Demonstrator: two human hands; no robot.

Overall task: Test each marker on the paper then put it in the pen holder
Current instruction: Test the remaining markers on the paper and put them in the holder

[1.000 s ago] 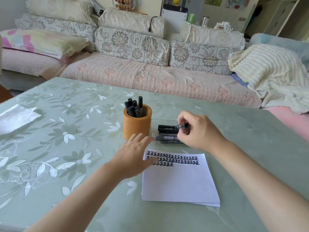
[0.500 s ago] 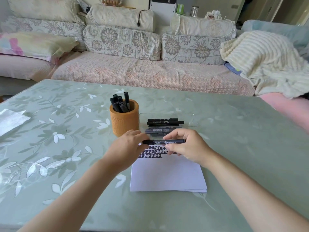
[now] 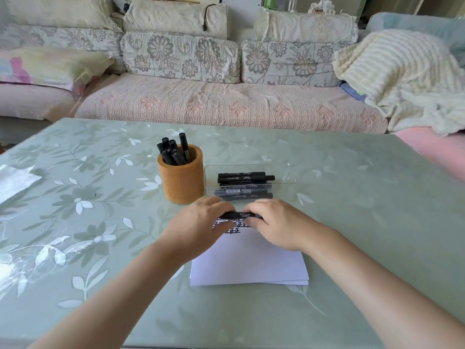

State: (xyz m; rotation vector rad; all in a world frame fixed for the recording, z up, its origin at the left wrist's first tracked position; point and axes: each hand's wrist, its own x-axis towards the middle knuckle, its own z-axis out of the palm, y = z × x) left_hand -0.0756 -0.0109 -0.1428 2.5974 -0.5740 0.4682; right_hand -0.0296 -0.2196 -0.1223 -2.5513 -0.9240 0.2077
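A black marker (image 3: 241, 215) lies level between both hands, just above the top edge of the white paper (image 3: 249, 263). My left hand (image 3: 198, 227) grips its left end and my right hand (image 3: 279, 222) grips its right end. Rows of black test marks (image 3: 235, 225) show on the paper under the fingers. The orange pen holder (image 3: 183, 177) stands behind the left hand with several black markers (image 3: 173, 151) upright in it. A clear tray (image 3: 281, 176) to its right holds several more black markers (image 3: 242, 183) lying flat.
The green floral table (image 3: 100, 210) carries a white folded sheet (image 3: 15, 181) at its left edge. A sofa (image 3: 226, 104) with cushions runs behind the table, and a cream blanket (image 3: 402, 76) lies at the right.
My right hand lifted a marker out of the clear tray and brought it over the paper. My left hand left the paper's corner and took the marker's left end.
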